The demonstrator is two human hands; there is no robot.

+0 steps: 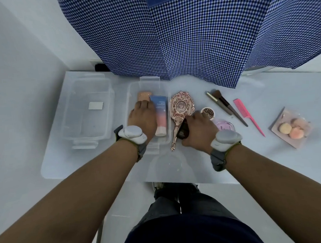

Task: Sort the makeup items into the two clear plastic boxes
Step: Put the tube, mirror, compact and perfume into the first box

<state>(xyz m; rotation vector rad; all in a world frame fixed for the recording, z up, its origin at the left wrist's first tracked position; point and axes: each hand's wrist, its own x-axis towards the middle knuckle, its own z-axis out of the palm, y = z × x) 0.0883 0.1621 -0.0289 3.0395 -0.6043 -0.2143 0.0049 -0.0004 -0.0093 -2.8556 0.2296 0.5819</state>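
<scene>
White desk [194,167] is carrying both boxes at its left end; the right hand [197,130] is gripping a dark compact [182,131] just right of the nearer box [168,139], while the left hand [143,120] is resting flat inside, grasping nothing.

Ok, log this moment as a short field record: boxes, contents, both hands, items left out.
left box: empty clear plastic box, white label inside
right box: clear plastic box holding blue-pink cleanser tube and peach flat case
left hand: left hand inside right box, on the peach case
right hand: right hand gripping dark object
left out: rose-gold hand mirror, two brushes, pink tail comb, puff packet
</scene>
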